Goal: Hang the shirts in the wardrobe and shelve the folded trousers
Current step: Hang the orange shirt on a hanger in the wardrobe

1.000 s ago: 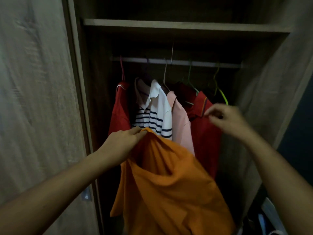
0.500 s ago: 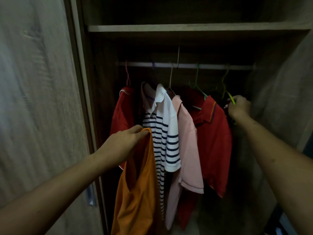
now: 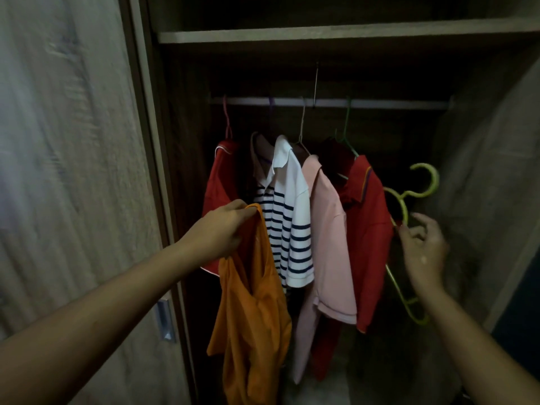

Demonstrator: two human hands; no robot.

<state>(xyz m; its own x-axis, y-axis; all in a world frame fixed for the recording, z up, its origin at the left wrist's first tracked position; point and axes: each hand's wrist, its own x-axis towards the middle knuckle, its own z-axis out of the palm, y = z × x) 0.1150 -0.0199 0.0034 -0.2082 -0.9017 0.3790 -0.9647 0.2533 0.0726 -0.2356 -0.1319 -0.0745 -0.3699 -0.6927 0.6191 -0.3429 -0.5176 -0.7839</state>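
Dim view into an open wardrobe (image 3: pixel 473 185). My left hand (image 3: pixel 222 229) is held out at chest height, its grip clamped on the neckline of an orange shirt (image 3: pixel 251 317), which dangles limp in front of the hanging clothes and is not yet on any hanger. Behind it a rail (image 3: pixel 321 102) carries four garments side by side: a left red shirt (image 3: pixel 217 182), a striped shirt (image 3: pixel 292 217), a pink shirt (image 3: pixel 330 229) and a right red shirt (image 3: pixel 365 229). What has just changed is on the right. Half a second ago my right hand (image 3: pixel 423 252) was up at an empty green hanger (image 3: pixel 404 209) on the far end of the rail; now that hanger is off the rail, tilted with its hook pointing up and to the right, and the right grip pinches one of its arms with the fingertips. I judge this frees a hanger for the orange shirt, so threading it through the neckline comes next. A bare shelf (image 3: pixel 321 36) runs above the rail; no folded trousers are in view.
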